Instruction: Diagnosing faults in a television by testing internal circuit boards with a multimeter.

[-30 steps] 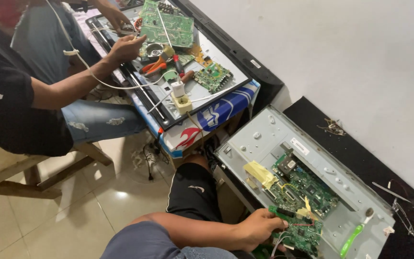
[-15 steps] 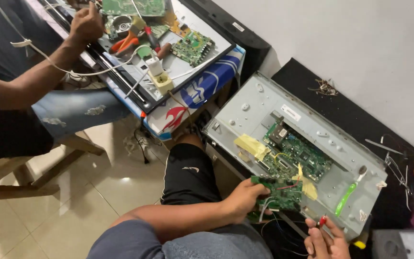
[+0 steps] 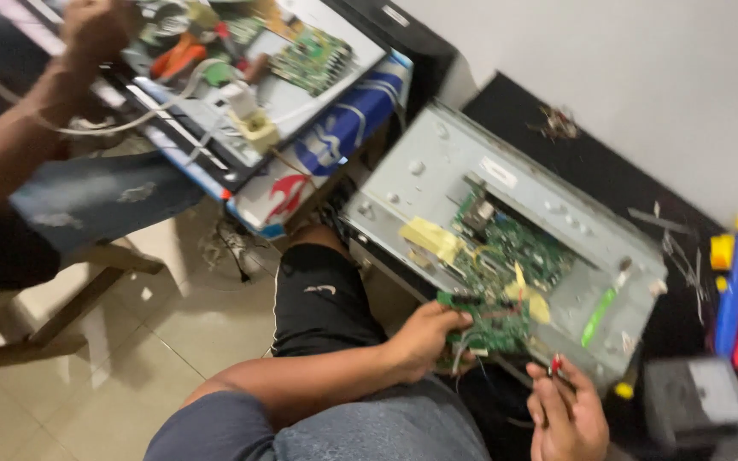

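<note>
A: Grip first. Your left hand [image 3: 424,341] clamps the near edge of the small green circuit board [image 3: 484,320]; your right hand [image 3: 567,414] pinches a red-tipped tool [image 3: 555,365].

B: Risk?

A: Board's tilted off the grey metal chassis [image 3: 506,230] with wires [image 3: 459,354] hanging under it. Tug and you'd likely snap 1.

B: Looks?

A: Green, crowded with parts, yellow patches nearby. Blurry.

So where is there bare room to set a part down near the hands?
Bare grey metal on the chassis above the green board; black mat by the wall. Crowded: the board corner at the left hand, right hand, and the tools.
</note>
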